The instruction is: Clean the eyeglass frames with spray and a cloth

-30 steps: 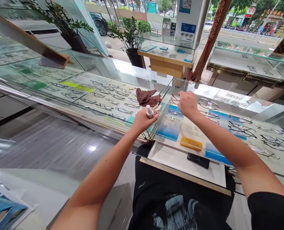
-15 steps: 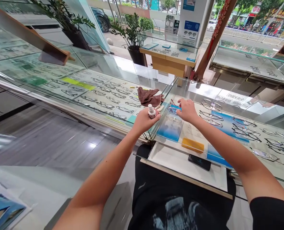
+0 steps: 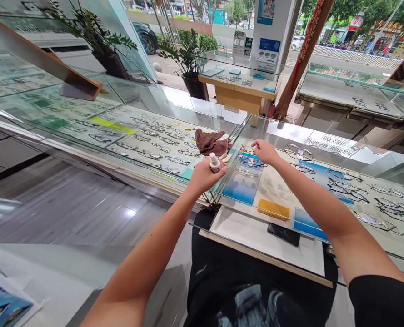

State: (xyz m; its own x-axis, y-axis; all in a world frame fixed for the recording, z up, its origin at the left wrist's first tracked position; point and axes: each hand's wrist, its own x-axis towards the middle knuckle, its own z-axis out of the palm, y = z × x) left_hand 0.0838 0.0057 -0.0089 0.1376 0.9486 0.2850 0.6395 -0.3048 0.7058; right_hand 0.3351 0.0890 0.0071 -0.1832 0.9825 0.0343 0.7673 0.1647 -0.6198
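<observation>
My left hand (image 3: 203, 176) is closed around a small white spray bottle (image 3: 214, 162), its nozzle pointing up. My right hand (image 3: 265, 152) pinches a pair of reddish thin-rimmed eyeglasses (image 3: 246, 149) at the fingertips. Just below that hand, blue-framed glasses (image 3: 250, 161) and a pale pair (image 3: 246, 173) lie over a blue panel (image 3: 240, 190). A crumpled brown cloth (image 3: 211, 141) rests on the glass counter beyond my left hand. Small pale pieces (image 3: 226, 157) sit beside the cloth; their kind is unclear.
Several rows of glasses fill the display cases (image 3: 154, 141) on both sides. An orange case (image 3: 273, 209) lies near the front edge. Below it, a pulled-out drawer (image 3: 236, 227) holds a black phone (image 3: 283, 234). Potted plants (image 3: 188, 59) and another showcase (image 3: 237, 93) stand farther back.
My right hand has drawn slightly right and up, and the reddish glasses now show more clearly at its fingertips. My left hand keeps hold of the spray bottle with little movement.
</observation>
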